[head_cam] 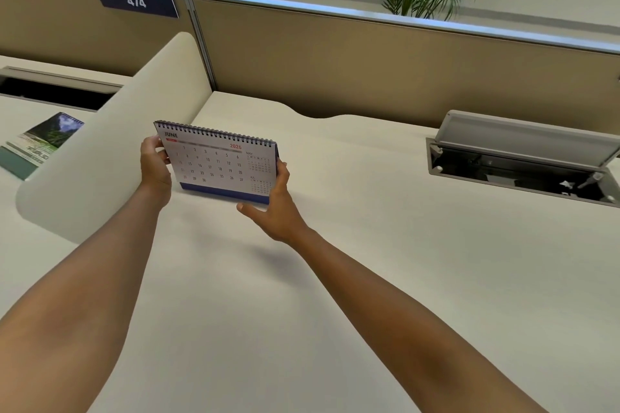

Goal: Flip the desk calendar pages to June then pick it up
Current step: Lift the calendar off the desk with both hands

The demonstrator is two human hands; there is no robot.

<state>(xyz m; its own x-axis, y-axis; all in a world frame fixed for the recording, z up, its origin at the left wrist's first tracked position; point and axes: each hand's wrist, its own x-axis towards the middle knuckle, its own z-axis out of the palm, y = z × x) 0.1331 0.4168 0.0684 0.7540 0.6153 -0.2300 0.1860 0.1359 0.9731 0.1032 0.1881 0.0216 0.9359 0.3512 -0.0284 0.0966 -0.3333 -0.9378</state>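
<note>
Holding the desk calendar [218, 163] from both sides, the person keeps it upright with the June page facing them. The left hand [155, 163] closes on the left edge, the thumb in front, and the right hand [273, 203] grips the lower right corner, with its thumb spread free below. The calendar is above the pale desk [335, 278], just right of the curved divider [100, 151]; whether its base touches the desk, I cannot tell. Two hands probably keep the loose pages from turning.
</note>
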